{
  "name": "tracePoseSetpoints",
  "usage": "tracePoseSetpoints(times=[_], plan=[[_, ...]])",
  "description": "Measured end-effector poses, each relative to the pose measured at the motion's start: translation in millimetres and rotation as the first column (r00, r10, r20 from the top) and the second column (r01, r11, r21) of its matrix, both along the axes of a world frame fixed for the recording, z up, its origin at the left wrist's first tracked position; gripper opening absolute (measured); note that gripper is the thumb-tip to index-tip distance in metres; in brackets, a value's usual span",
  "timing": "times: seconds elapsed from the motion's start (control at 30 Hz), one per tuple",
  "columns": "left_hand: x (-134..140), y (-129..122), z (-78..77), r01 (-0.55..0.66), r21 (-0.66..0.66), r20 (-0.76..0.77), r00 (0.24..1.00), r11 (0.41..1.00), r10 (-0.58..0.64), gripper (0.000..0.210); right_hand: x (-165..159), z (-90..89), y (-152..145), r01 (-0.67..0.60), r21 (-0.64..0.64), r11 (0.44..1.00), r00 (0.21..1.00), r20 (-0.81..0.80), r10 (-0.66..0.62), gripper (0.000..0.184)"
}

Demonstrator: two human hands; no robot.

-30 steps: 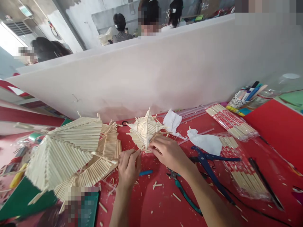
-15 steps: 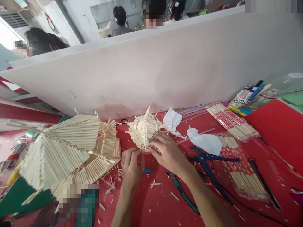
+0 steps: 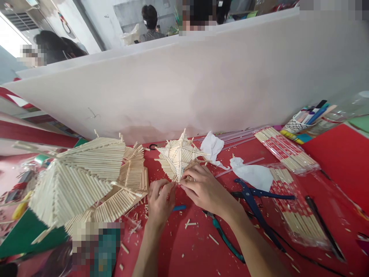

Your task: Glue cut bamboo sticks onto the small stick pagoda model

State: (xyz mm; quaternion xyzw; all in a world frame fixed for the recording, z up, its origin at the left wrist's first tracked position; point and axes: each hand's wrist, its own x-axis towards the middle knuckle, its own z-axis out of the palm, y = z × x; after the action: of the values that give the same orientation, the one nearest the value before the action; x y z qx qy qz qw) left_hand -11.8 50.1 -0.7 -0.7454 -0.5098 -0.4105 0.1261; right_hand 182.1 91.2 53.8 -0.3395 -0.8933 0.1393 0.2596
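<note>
A small pointed roof model made of thin wooden sticks (image 3: 181,154) stands on the red table, its front corner toward me. My left hand (image 3: 161,196) is closed, thumb and forefinger pinched at the tip of that corner. From the other side my right hand (image 3: 198,188) closes on the same corner, its fingertips almost meeting the left ones and hiding part of the roof's right front. Any small piece between the fingertips is too hidden to make out. To the left stands a larger stick roof (image 3: 72,181) over a lower stick structure (image 3: 131,173).
Blue cutters (image 3: 253,204) and green-handled pliers (image 3: 225,238) lie right of my hands. Beyond are crumpled white tissue (image 3: 211,146), bagged wooden sticks (image 3: 288,150) and a pen cup (image 3: 296,123). Stick scraps litter the table. A white partition (image 3: 173,88) rises behind; people sit beyond.
The view has shifted slightly, so the models appear a little farther right. Both hands stay at the roof's front corner; my right fingertips have moved slightly down and closer to the left ones.
</note>
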Motion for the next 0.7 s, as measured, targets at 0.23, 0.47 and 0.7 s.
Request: tracePoseSetpoints(times=[0.23, 0.47, 0.7], plan=[[-5.6, 1.4, -0.4, 0.062, 0.018, -0.048, 0.997, 0.998, -0.061, 0.012, 1.9, 0.8, -0.1, -0.024, 0.018, 1.000, 1.000, 0.012, 0.023, 0.019], [-5.8, 2.4, 0.2, 0.069, 0.013, -0.078, 0.995, 0.998, -0.068, 0.014, 2.4, 1.0, 0.3, -0.034, 0.031, 0.999, 0.998, 0.047, 0.033, 0.021], [-8.2, 2.2, 0.8, 0.101, 0.011, -0.086, 0.991, 0.995, -0.100, 0.021, 3.8, -1.5, 1.3, -0.058, 0.022, 0.998, 0.996, 0.063, 0.056, 0.022]])
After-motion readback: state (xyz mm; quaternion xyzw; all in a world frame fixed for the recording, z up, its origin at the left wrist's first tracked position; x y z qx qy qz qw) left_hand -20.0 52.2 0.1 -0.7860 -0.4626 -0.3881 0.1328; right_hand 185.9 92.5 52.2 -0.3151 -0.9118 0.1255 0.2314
